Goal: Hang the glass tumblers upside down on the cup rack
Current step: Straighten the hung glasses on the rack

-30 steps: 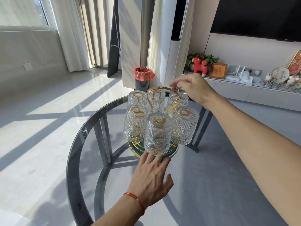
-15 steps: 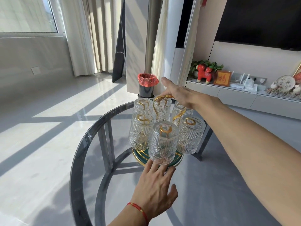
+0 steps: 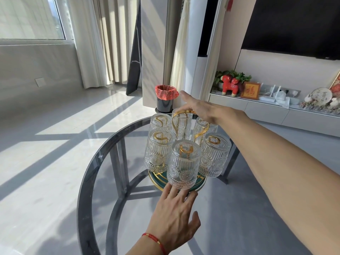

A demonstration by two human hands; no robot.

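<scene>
The cup rack (image 3: 199, 134), with gold hooks and a green round base, stands on the round glass table (image 3: 95, 162). Several ribbed glass tumblers hang on it upside down; the nearest tumbler (image 3: 184, 168) faces me. My right hand (image 3: 200, 111) reaches over the rack's far side, fingers stretched out flat above the gold top loop and the back tumblers, holding nothing. My left hand (image 3: 174, 216) lies on the table in front of the rack with fingers spread, its fingertips at the base's front rim under the nearest tumbler.
A black bin with a red liner (image 3: 165, 100) stands on the floor beyond the table. A low white cabinet (image 3: 266, 109) with ornaments runs along the right wall. The table's dark rim curves close on the left.
My right hand has gone from pinching the gold top loop to lying open and flat over the rack's back. The left hand stays at the base.
</scene>
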